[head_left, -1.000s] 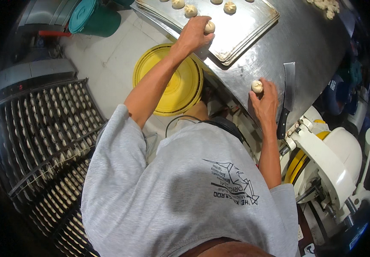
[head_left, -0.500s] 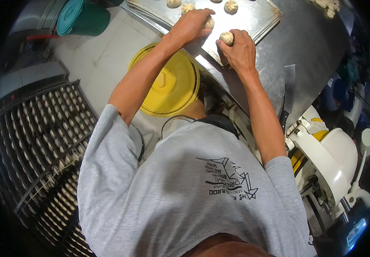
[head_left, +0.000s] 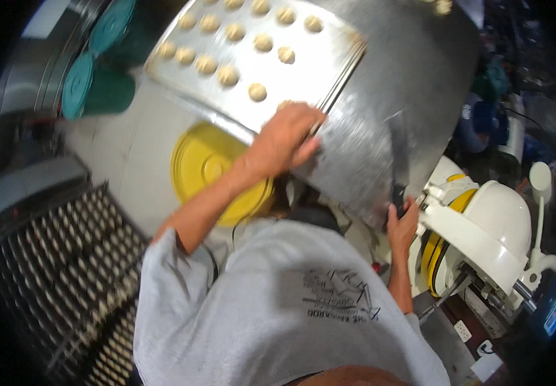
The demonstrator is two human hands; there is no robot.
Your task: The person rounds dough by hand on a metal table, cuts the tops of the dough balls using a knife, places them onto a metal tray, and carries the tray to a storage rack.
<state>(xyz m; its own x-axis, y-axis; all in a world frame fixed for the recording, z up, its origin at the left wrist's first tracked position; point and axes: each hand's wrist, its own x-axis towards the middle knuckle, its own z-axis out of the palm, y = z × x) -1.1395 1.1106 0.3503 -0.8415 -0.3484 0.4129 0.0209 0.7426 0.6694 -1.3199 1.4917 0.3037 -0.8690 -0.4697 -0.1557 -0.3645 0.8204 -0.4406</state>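
My left hand (head_left: 289,136) is over the near corner of a metal baking tray (head_left: 310,71), its thumb apart from its bent fingers. A pale dough piece (head_left: 285,104) shows just past the knuckles; whether the fingers touch it is hidden. Several more round dough pieces (head_left: 257,92) sit in rows on the tray. At the near right edge of the steel table, my right hand (head_left: 404,222) is closed round the black handle of a long knife (head_left: 399,151). The blade lies along the tabletop, pointing away from me.
A white machine (head_left: 493,212) with a yellow band stands right of the table (head_left: 368,141). A yellow lidded bin (head_left: 194,174) and a green lidded bin (head_left: 114,90) are at left. Near left stands a dark rack (head_left: 65,257) with rows of pale pieces. More dough (head_left: 443,6) lies far right.
My right hand has left the dough piece and moved right and nearer, onto the knife handle. The view has shifted, showing more of the tray. My left hand stays by the tray's near corner.
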